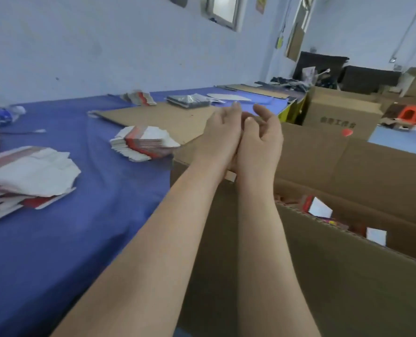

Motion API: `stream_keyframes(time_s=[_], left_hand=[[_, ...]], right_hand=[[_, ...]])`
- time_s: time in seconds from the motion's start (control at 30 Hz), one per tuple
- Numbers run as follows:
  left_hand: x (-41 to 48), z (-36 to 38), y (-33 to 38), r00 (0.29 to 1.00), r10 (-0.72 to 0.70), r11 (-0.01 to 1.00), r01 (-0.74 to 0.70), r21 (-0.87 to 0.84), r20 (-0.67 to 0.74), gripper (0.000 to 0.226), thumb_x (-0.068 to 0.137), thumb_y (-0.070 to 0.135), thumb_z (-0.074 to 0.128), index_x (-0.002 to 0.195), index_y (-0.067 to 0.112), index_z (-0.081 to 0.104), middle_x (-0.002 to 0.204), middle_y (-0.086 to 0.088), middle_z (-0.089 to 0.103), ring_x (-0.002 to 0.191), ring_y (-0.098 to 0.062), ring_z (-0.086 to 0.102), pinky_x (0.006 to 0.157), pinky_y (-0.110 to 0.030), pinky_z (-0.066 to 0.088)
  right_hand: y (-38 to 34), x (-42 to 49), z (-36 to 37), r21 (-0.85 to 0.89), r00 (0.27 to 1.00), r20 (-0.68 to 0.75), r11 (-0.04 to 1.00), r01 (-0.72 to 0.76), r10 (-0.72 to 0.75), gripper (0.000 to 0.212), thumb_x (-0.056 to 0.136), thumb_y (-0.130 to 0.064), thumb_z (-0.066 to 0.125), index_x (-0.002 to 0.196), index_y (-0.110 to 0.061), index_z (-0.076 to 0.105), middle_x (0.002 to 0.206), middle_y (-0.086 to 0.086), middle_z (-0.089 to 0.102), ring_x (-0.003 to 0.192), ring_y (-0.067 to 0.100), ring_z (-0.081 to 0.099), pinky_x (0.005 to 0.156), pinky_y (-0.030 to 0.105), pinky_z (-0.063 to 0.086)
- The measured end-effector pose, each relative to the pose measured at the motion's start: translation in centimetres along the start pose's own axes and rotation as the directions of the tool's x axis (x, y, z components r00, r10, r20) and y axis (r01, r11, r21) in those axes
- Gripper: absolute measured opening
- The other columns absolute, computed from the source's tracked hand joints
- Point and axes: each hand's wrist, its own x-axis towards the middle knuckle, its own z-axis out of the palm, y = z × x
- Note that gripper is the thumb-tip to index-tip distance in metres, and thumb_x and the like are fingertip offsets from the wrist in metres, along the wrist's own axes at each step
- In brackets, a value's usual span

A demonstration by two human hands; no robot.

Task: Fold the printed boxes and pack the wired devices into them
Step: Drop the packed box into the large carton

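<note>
Printed boxes lie flat: red-and-white blanks, fanned stack.

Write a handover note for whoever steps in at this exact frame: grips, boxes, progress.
Left grip and right grip: pressed together above the large carton. A white corner shows between the wrists; what they hold is hidden.
Flat printed box blanks: near stack, middle stack and far stack, all on the blue table.
Done: several folded boxes lie in the carton.
Left: the stacks are not yet folded. No wired device is clearly visible.
</note>
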Motion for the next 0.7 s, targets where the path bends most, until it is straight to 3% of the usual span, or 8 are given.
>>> stream_keyframes(time_s=[0.07,0.13,0.2,0.27,0.33,0.4,0.57,0.7], left_hand=[[0.5,-5.4,0.3,0.973,0.052,0.998,-0.055,-0.008,-0.227,0.015,0.099,0.029,0.045,0.098,0.021,0.058,0.094,0.000,0.067,0.088,-0.013,0.066,0.073,-0.027,0.054],[0.6,-11.7,-0.3,0.895,0.072,0.996,-0.040,0.081,-0.440,0.013,0.098,0.022,0.045,0.100,0.018,0.057,0.087,0.002,0.063,0.080,-0.011,0.065,0.059,-0.019,0.051],[0.4,-18.4,-1.7,0.796,0.046,0.982,0.074,0.173,-0.603,0.026,0.096,0.017,0.044,0.111,0.002,0.059,0.107,-0.015,0.064,0.101,-0.029,0.061,0.075,-0.030,0.050],[-0.1,-24.7,-3.6,0.700,-0.025,0.963,0.208,0.170,-0.714,0.036,0.095,0.014,0.042,0.122,-0.006,0.055,0.125,-0.026,0.056,0.115,-0.039,0.053,0.092,-0.042,0.044],[-1.0,-29.4,-5.0,0.639,-0.075,0.940,0.302,0.160,-0.766,0.036,0.094,0.012,0.041,0.122,-0.002,0.059,0.125,-0.021,0.060,0.116,-0.037,0.056,0.098,-0.045,0.046],[-1.5,-32.4,-6.3,0.617,-0.089,0.934,0.325,0.151,-0.782,0.035,0.091,0.008,0.040,0.117,0.002,0.063,0.120,-0.018,0.064,0.112,-0.036,0.059,0.097,-0.049,0.048],[-0.8,-35.3,-8.8,0.633,-0.077,0.900,0.376,0.219,-0.770,0.032,0.092,0.008,0.039,0.114,-0.003,0.059,0.121,-0.024,0.058,0.112,-0.040,0.056,0.095,-0.052,0.048],[0.1,-36.0,-10.1,0.659,-0.092,0.821,0.474,0.317,-0.747,0.031,0.093,0.011,0.039,0.114,-0.001,0.058,0.118,-0.020,0.060,0.111,-0.037,0.054,0.090,-0.038,0.044]], right_hand=[[0.7,-2.1,4.6,0.054,0.987,0.161,0.998,-0.016,0.007,0.020,0.096,-0.010,0.046,0.101,-0.026,0.057,0.099,-0.002,0.068,0.089,0.008,0.065,0.081,0.025,0.051],[1.9,-4.7,9.5,0.105,0.929,0.365,0.988,-0.112,0.066,0.023,0.096,-0.006,0.044,0.091,-0.025,0.057,0.087,-0.001,0.068,0.075,0.004,0.065,0.073,0.025,0.052],[3.8,-7.6,14.4,0.035,0.834,0.539,0.986,-0.163,0.118,0.025,0.095,-0.004,0.045,0.084,-0.023,0.057,0.079,-0.002,0.064,0.072,0.007,0.062,0.073,0.027,0.051],[6.0,-10.4,18.7,-0.150,0.720,0.675,0.985,-0.084,0.164,0.019,0.092,-0.009,0.049,0.087,-0.020,0.062,0.084,-0.002,0.064,0.081,0.011,0.060,0.077,0.027,0.046],[8.1,-12.7,22.1,-0.305,0.624,0.742,0.952,-0.014,0.247,0.026,0.092,-0.015,0.050,0.114,-0.013,0.065,0.116,0.003,0.066,0.108,0.017,0.058,0.088,0.025,0.041],[9.6,-13.8,24.7,-0.385,0.609,0.746,0.921,0.060,0.272,0.037,0.093,-0.018,0.050,0.129,-0.010,0.056,0.134,0.007,0.056,0.125,0.022,0.049,0.099,0.027,0.036],[11.6,-13.3,30.3,-0.501,0.670,0.703,0.834,0.229,0.239,0.046,0.095,-0.031,0.049,0.137,-0.012,0.047,0.142,0.010,0.047,0.134,0.026,0.038,0.111,0.041,0.028],[12.2,-13.5,33.1,-0.606,0.632,0.710,0.726,0.324,0.310,0.054,0.093,-0.042,0.051,0.138,-0.013,0.041,0.139,0.010,0.048,0.132,0.029,0.038,0.108,0.045,0.024]])
